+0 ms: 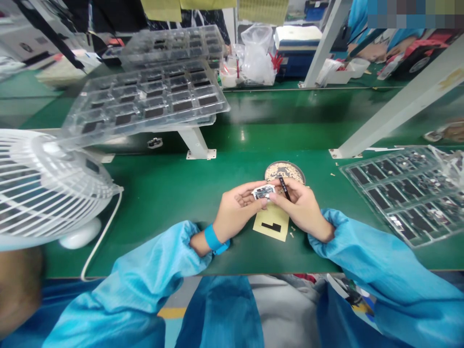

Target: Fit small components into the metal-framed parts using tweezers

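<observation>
The green bench (174, 193) runs wide before me, its mat smooth with a dull shine. At my left stands a white fan (43, 183), its round wire cage cut off by the frame's edge. Above it a clear plastic tray (145, 99) with rows of shallow pockets rests tilted on a white stand; dark flat pieces lie in the pockets, too small to make out. A second clear tray (406, 193) lies flat at my right, its far corner hidden under crumpled film.

My blue sleeves come in from below. My left hand (235, 210) curls partly closed, thumb and fingertips pinching a small pale module (263, 192), a flat, roughly rectangular piece held above the bench with its long axis running left to right; its detail is blurred. My right hand (302, 208) is closed on a thin dark tool (284, 187), which slants up and away to the left, and its fingertips meet the module's right end. Under my hands lies a yellow card (271, 226) bearing a black mark, and just beyond them a round dish (284, 171) of fine pale bits.
</observation>
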A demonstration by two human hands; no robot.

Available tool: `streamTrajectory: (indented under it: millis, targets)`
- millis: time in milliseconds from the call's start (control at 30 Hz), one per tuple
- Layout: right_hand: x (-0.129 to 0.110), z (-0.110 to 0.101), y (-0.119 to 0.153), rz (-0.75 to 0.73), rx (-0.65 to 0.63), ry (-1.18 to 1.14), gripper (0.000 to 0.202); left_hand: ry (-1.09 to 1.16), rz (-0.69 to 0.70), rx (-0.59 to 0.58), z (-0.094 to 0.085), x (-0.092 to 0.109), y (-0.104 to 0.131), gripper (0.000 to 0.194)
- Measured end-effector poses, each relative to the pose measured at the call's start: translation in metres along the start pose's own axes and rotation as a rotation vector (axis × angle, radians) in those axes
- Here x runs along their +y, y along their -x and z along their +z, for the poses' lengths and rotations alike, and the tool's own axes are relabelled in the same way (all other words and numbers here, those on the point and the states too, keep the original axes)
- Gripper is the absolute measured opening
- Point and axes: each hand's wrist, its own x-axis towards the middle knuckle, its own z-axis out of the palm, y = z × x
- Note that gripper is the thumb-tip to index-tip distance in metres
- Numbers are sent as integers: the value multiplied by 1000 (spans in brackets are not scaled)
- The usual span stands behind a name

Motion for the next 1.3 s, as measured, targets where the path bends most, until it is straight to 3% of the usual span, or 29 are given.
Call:
streamTrajectory:
  millis: [167,333,567,833,933,1133,1300]
  targets:
    - [1,7,0,44,-19,30,31,50,52,-15,3,-1,1,37]
    - [-1,7,-3,64,-22,96,37,-65,129,3,2,-4,0,32]
    - [-6,4,-6,76,-21,253,44,-276,45,3,3,-7,2,32]
    - [-7,6,-7,39,-12,303,48,-145,-2,24,5,-6,1,32]
    - [-6,-4,-10,-84,-51,455,40,-208,8,18,3,-6,-3,32]
    - [-9,-22,-13,-503,-65,554,14,-710,272,70,-2,-4,-4,25]
    - [-8,-22,-12,-603,-173,577,8,-773,295,50,-3,-5,-3,27]
